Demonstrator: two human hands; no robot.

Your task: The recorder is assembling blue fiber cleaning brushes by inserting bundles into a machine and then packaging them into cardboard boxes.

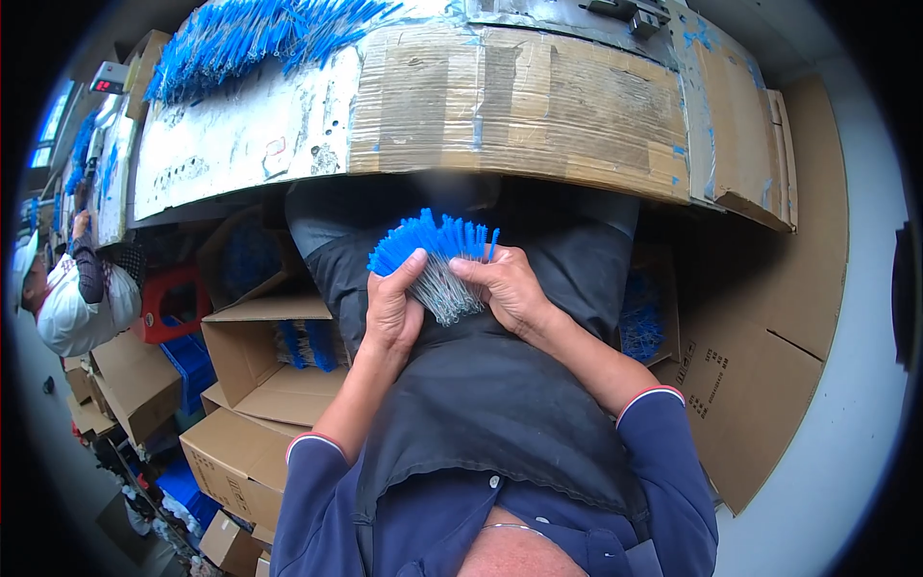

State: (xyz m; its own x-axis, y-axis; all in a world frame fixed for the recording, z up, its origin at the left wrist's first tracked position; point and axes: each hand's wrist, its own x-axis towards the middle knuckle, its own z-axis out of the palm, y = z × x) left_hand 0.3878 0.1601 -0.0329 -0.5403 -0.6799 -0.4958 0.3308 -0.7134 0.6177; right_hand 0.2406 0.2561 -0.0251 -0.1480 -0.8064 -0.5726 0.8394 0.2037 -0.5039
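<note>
Over my lap I hold a fanned bundle of thin twisted-wire brushes (442,279). Their blue bristled ends point up and away from me, and the bare wire stems with small looped ends hang toward my body. My left hand (392,306) is closed around the left side of the bundle, its thumb lying across the front. On the other side my right hand (514,290) grips the bundle, thumb pressed on the wires just below the blue part. Fingers of both hands are partly hidden behind the brushes. A black apron (500,404) covers my lap beneath them.
Ahead stands a workbench partly covered with cardboard (519,106); a large pile of blue brushes (260,43) lies at its far left. Open cartons (269,351) with brushes stand left, another box (644,322) right. A co-worker (91,298) sits far left near a red stool (173,303).
</note>
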